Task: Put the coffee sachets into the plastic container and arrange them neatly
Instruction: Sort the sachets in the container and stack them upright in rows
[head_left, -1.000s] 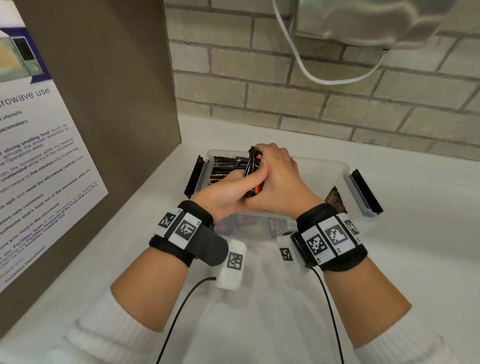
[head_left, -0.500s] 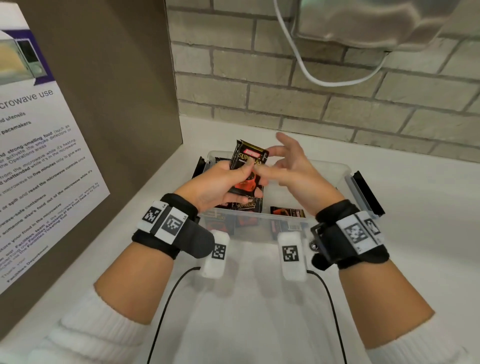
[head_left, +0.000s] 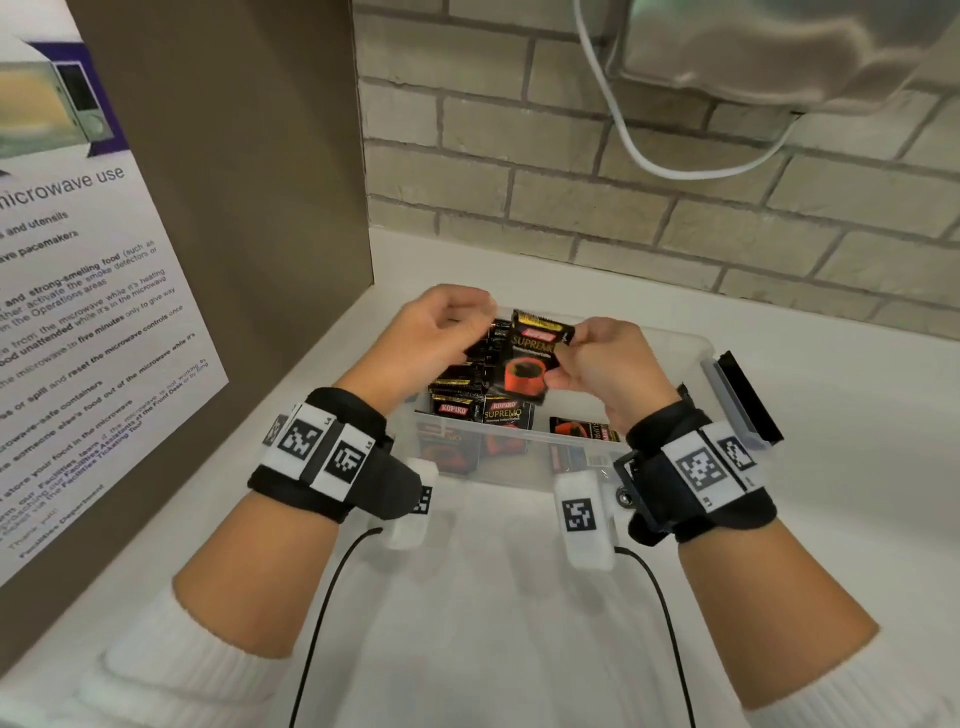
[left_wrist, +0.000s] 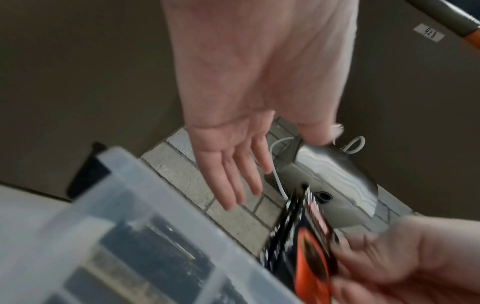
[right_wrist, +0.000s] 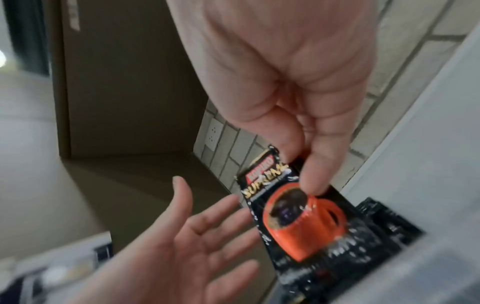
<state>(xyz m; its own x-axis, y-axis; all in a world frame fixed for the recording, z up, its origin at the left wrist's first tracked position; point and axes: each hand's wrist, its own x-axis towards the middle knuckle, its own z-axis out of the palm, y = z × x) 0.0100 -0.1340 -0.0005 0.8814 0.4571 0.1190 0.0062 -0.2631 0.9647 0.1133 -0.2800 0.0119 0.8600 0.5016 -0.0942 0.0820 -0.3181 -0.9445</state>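
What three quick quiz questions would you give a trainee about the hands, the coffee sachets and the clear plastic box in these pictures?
1. True or false: the left hand holds the raised black coffee sachet with the orange cup.
2. Multiple choice: where do the other black coffee sachets lie? A, on the white counter; B, inside the clear plastic container; C, on the grey brick wall.
3. Fill in: the raised sachet is pinched by the ___ hand.

Key
1. False: the left hand is open, off the sachet, as the left wrist view shows.
2. B.
3. Right: the right hand pinches it above the container.
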